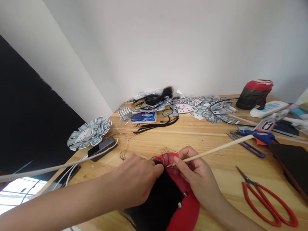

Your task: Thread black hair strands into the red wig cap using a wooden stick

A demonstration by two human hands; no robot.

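Observation:
A red rounded piece (pixel 185 205) with black hair (pixel 161 202) over it lies at the near edge of the wooden table (pixel 211 138). My left hand (pixel 134 179) rests on the hair, fingers closed and pinching at the red rim. My right hand (pixel 197 173) is closed on a long thin wooden stick (pixel 216 149), whose near tip touches the red rim between both hands. Small silver pins (pixel 185 193) stick out of the red piece.
Red-handled scissors (pixel 267 200) lie near right. A blue glue gun (pixel 260 134), a glue tube (pixel 266 125) and a dark tablet (pixel 292 163) lie right. Scattered playing cards (pixel 207 109), a card fan (pixel 89 133), a phone (pixel 102 147), black hair strands (pixel 158 123) and a red-lidded container (pixel 255 93) lie beyond.

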